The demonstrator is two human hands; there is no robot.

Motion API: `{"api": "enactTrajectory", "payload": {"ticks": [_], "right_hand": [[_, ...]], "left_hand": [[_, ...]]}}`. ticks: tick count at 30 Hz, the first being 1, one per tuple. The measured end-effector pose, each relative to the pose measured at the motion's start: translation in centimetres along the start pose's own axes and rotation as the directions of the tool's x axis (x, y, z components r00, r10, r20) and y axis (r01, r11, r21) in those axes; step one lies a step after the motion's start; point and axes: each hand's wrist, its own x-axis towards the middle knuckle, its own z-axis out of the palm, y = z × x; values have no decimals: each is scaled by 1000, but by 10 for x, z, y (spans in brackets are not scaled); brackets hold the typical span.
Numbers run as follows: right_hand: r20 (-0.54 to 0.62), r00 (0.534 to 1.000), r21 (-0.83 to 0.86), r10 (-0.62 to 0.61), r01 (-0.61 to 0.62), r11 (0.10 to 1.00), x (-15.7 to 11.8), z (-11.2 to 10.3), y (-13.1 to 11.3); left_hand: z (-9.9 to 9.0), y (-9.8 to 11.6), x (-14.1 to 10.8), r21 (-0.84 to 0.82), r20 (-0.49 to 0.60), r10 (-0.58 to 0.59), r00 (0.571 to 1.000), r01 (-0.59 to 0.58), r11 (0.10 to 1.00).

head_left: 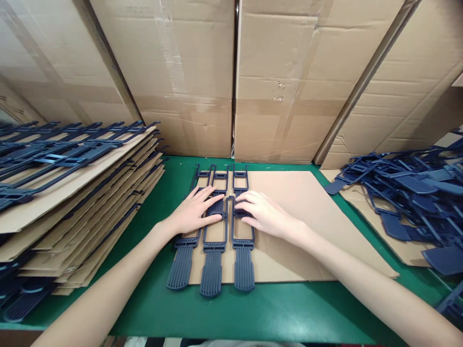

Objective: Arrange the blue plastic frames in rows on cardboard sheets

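Dark blue plastic frames with ribbed paddle ends lie in rows on a flat cardboard sheet (289, 260). My left hand (197, 209) is spread flat across the left frame (180, 267) and the middle frame (211, 272), fingers apart. Over the right frame (244, 267) rests my right hand (264, 212), its fingers curled at the joint between the near and far pieces. Its fingertips touch the plastic there, and whether they pinch it is partly hidden. The far ends of the frames reach past the sheet's back edge.
At left rises a stack of cardboard sheets (108, 193) layered with more blue frames (72, 149). A tangled pile of blue frames (415, 188) lies at right on cardboard. Large cardboard boxes (282, 86) stand along the back of the green table (202, 318).
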Motion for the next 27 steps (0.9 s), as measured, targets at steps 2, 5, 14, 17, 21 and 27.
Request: {"api": "enactTrajectory", "payload": {"ticks": [2,5,14,17,21,27], "right_hand": [[-18,998,-34,63,-63,997,-1,3,-2],[36,986,-64,160,-158,985,-3,10,-2],[90,986,-1,144,-144,990,-3,14,5],[86,989,12,122,-124,992,-3,12,6],[76,992,8,105,-106,994,-4,13,6],[45,988,80,148,-151,985,-1,-20,22]], "left_hand": [[0,0,0,5,8,1,1000,-1,1000],[-2,1,0,7,23,-10,1000,10,1000],[-2,2,-1,-4,17,-12,1000,13,1000],[0,1,-1,-9,11,-9,1000,9,1000],[0,1,-1,-22,-2,-5,1000,5,1000],[-2,1,-1,-21,5,-10,1000,10,1000]]}}
